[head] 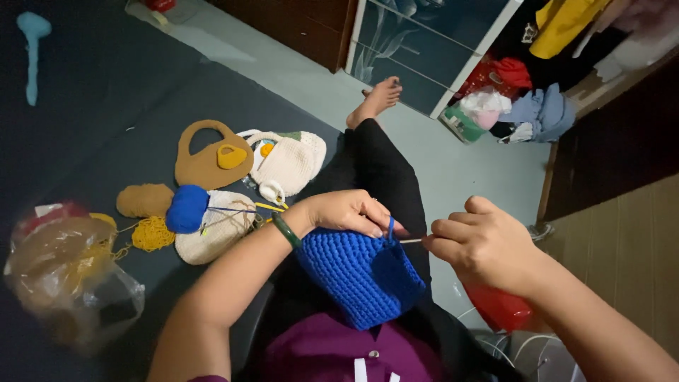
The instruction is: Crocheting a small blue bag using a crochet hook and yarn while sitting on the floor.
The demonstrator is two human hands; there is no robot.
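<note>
We hold a blue crocheted piece (361,272) between our hands, over our lap; it is thick, ribbed in even rows and folded into a pouch-like shape. Our left hand (346,212) rests on its upper edge, fingers curled and pinching the fabric, with a loop of blue yarn standing up just beside the fingertips. A smooth green bangle (286,230) circles that wrist. Our right hand (481,244) is closed in a loose fist around a thin, pale crochet hook (410,240), whose tip points across to the left hand's fingers.

To the left of our left hand, on the dark floor mat (92,113), lie a round blue yarn ball (187,208), a tan yarn ball (144,200) and a loose tangle of yellow yarn (152,233). Touching the blue ball is a cream crocheted piece (216,237), rounded and nubbly. Beyond them sit a flat brown bag shape with an arched handle (211,159) and a cream crocheted bag (290,159). Far left, a crumpled clear plastic bag (71,279). Under our right hand, something glossy and red (501,310) shows.
</note>
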